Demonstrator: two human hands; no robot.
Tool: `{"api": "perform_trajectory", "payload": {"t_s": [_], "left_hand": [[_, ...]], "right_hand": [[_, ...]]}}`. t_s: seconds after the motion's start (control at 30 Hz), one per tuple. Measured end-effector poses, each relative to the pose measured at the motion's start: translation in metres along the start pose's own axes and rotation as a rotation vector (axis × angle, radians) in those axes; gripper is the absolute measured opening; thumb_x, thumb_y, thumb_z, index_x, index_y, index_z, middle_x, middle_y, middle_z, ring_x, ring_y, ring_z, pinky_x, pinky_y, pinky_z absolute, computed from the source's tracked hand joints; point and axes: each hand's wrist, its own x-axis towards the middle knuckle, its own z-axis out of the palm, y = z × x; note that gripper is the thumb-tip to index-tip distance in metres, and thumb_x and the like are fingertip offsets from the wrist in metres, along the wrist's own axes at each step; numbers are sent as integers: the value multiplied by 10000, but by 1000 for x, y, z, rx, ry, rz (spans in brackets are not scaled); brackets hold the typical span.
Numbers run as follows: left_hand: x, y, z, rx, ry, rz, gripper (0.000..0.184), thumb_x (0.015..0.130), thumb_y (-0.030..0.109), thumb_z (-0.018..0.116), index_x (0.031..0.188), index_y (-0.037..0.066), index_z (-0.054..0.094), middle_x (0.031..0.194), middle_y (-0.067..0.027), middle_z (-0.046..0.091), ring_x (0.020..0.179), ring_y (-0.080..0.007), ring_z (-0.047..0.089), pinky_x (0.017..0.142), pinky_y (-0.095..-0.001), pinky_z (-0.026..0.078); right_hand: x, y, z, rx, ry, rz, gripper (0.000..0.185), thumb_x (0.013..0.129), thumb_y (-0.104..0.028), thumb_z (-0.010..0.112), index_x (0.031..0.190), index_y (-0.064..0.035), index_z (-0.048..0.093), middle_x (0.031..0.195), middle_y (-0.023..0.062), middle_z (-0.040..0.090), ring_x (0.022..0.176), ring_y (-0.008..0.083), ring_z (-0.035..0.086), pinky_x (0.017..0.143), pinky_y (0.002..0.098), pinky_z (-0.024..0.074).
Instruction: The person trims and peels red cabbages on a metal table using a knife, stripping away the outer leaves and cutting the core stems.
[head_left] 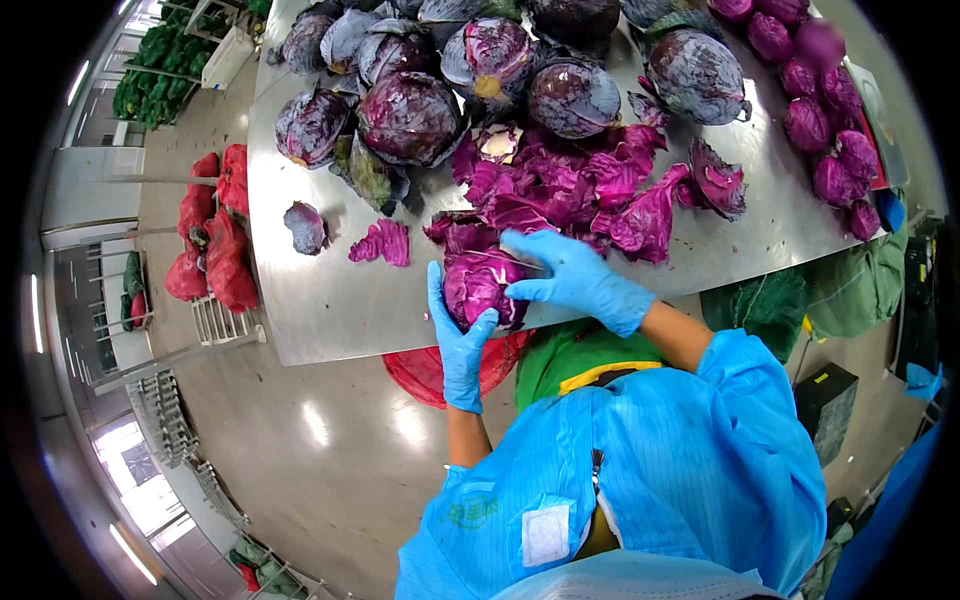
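And cupping the bright purple cabbage (pixel 480 285) in the left hand (pixel 459 350), thumbing its right side with the right hand (pixel 582 280), not clearly showing whether also gripping anything! Possibly risking a roll over the edge of the table (pixel 335 310), close beside both hands, by loosening that gloved hold.

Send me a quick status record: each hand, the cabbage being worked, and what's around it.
Left hand: blue-gloved, cupping the held cabbage from its left
Right hand: blue-gloved, at the cabbage's right side; whether it holds a tool is unclear
Held cabbage: purple, at the near edge of the metal table
Loose leaves: piled just beyond it
Dark-leaved cabbages: grouped farther back
Bright purple cabbages: clustered at right
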Motion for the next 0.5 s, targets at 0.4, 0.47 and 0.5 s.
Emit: {"api": "perform_trajectory", "payload": {"t_s": [0.4, 0.47, 0.5], "left_hand": [[4, -4, 21, -52, 57, -91, 919, 771, 139, 840, 1505, 35, 296, 1447, -136, 410, 1311, -229, 437, 1126, -365, 359], [1, -4, 24, -67, 69, -84, 917, 768, 138, 838, 1502, 30, 300, 1449, -137, 410, 1315, -229, 435, 1124, -366, 359], [1, -4, 26, -77, 75, -85, 919, 762, 142, 839, 1500, 27, 305, 1452, -138, 410, 1320, -233, 431, 1127, -368, 356]], "right_hand": [[14, 7, 12, -343, -7, -193, 656, 837, -310, 721, 1396, -48, 499, 1061, 168, 671, 883, 291, 688, 750, 381, 567], [9, 10, 16, -461, 59, -319, 667, 844, -282, 700, 1428, -63, 465, 1023, 154, 670, 820, 310, 690, 665, 390, 575], [9, 11, 19, -470, 72, -304, 615, 841, -263, 700, 1389, -67, 500, 1011, 151, 670, 822, 307, 691, 664, 388, 574]]}}
